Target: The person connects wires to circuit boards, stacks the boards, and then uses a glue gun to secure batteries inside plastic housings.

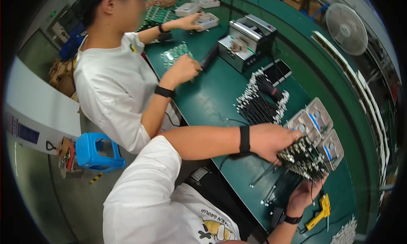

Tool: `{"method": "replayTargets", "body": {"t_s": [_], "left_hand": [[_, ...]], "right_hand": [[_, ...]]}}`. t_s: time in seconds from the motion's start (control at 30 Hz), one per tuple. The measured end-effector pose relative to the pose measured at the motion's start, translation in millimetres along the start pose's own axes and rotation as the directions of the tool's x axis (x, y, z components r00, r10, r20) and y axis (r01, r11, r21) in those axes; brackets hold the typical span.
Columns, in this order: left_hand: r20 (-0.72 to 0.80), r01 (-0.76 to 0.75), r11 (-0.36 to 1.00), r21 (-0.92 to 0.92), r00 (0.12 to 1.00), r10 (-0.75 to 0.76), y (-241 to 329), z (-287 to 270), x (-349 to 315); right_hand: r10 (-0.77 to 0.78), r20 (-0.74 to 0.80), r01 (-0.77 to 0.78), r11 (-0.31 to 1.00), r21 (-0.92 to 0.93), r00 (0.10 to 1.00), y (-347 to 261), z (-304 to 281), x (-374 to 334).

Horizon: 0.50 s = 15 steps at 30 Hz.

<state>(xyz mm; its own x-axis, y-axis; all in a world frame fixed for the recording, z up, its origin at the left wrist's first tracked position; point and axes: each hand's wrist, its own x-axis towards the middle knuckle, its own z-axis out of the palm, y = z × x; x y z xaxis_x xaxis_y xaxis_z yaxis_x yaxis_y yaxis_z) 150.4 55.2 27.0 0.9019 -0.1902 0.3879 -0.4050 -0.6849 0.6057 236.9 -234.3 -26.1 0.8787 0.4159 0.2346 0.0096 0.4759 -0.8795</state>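
My left hand (271,143) is closed on the upper side of a stack of small circuit boards (302,159), with its thumb along the top. Below it my right hand (302,196) grips the stack's lower edge, its fingers partly hidden by the boards. Thin black cables with small white connectors (268,201) lie on the table beside the stack. Just past the boards stand small light plastic trays (335,148) with little parts and blue strips in them. A yellow glue gun (321,213) lies right of my right hand.
A large bundle of black cables (260,104) lies ahead, next to a phone (277,72). Farther off stands a metal machine (248,40). A co-worker (116,83) at left handles boards (178,54). White pieces (345,232) are heaped lower right; a blue stool (87,150) stands behind.
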Motion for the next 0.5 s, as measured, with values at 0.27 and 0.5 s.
{"method": "replayTargets", "body": {"t_s": [0.27, 0.5], "left_hand": [[0.095, 0.106, 0.994, -0.013, 0.990, -0.104, 0, -4, -2], [0.090, 0.148, 0.981, -0.123, 0.986, -0.137, 4, -2, 1]], "right_hand": [[0.061, -0.014, -0.061, 0.998, -0.014, 0.998, -17, 27, 8], [0.101, -0.115, -0.106, 0.993, -0.045, 0.988, -21, 26, 8]]}}
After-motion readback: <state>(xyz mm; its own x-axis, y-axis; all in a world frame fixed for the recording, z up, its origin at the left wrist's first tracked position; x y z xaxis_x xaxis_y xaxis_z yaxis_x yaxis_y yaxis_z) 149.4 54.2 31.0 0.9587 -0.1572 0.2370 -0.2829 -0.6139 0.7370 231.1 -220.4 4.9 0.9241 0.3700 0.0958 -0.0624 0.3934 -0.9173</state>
